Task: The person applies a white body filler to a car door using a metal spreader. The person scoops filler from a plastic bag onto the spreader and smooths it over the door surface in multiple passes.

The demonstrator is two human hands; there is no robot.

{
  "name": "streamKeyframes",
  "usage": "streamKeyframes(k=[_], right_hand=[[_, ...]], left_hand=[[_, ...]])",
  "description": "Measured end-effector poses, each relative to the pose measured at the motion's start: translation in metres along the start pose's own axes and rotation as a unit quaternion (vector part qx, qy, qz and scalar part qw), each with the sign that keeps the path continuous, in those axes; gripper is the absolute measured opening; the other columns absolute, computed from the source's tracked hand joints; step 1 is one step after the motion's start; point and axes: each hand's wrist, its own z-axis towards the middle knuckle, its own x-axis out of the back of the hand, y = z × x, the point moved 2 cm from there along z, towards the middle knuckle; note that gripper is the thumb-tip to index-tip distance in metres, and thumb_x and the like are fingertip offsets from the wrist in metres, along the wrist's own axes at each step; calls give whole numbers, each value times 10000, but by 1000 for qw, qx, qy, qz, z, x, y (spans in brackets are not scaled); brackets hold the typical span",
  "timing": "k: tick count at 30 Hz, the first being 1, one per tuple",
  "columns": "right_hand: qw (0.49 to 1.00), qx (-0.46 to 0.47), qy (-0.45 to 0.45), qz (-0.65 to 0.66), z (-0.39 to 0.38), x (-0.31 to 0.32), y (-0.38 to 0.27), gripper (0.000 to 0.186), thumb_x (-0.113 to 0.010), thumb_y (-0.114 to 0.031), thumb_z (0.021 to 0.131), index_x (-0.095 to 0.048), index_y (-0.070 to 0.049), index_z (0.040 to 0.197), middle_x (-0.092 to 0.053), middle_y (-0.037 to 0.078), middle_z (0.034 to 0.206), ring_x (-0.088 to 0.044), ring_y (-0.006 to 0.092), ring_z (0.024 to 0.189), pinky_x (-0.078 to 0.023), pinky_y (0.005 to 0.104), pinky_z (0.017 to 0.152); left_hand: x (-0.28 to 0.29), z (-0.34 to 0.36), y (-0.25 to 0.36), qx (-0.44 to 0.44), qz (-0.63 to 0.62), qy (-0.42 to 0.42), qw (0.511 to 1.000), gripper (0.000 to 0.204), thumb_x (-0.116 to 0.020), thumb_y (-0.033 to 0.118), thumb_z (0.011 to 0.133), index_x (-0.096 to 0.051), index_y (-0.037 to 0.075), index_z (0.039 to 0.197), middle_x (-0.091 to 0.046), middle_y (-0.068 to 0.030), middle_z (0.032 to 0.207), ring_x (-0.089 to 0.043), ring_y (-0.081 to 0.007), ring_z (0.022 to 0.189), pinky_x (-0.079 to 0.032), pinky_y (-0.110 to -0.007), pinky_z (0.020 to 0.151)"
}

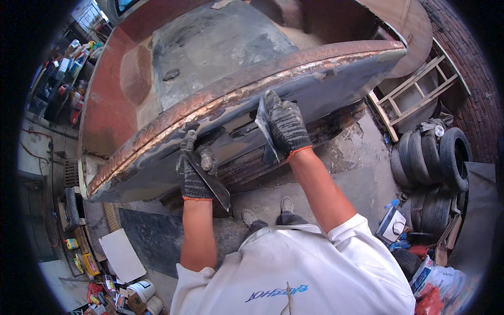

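A curved, patchy grey panel (336, 84) stretches across the upper middle of the scene, directly in front of the person, its upper edge marked by a scuffed reddish-brown rim (294, 59). Against the backdrop of its outer face, the right hand (287, 126) grips a pale flat blade (262, 123), held upright at the fingers' left side; whether the blade's edge meets the panel cannot be told from this angle. The left hand (192, 170) is closed around a dark flat plate (212, 184), tilted with its lower corner toward the person, near the panel's lower edge. Both hands wear grey-and-black knit gloves (each finished with an orange cuff). Beyond the rim lies a tray-like body with reddish-brown side walls (107, 105) and a worn grey sheet (210, 58) on its floor. Below, the person's white shirt (325, 262) fills the foreground, with two shoes (287, 205) on the ground ahead of it. To the right, black tires (420, 157) stand stacked beneath a wooden frame (415, 97), near a brick wall (457, 47). To the left, a white board (122, 255) lies near a white bucket (142, 290).
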Motion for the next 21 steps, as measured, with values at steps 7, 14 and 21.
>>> streamKeyframes(k=[7,14,21], right_hand=[[996,64,42,-54,2,9,4,512,-584,-237,876,-469,47,1286,-585,242,1109,-600,373,868,-462,470,786],[996,26,82,23,3,52,-4,453,-643,-210,822,-521,13,1197,-629,215,933,-604,390,854,-472,455,754],[979,64,193,12,-63,58,20,392,-554,-157,861,-525,-14,1225,-604,228,1066,-594,381,890,-446,500,818]], left_hand=[[-16,-9,14,35,-18,-122,992,315,-476,314,964,-617,79,1120,-681,-266,906,-454,-173,340,-361,-280,308],[-39,-22,24,-19,-11,-146,989,304,-452,309,971,-620,85,1089,-666,-226,813,-429,-142,361,-350,-269,339],[-28,-65,-2,10,108,-86,990,225,-523,256,954,-616,73,862,-518,-89,491,-399,-182,320,-315,-280,331]])
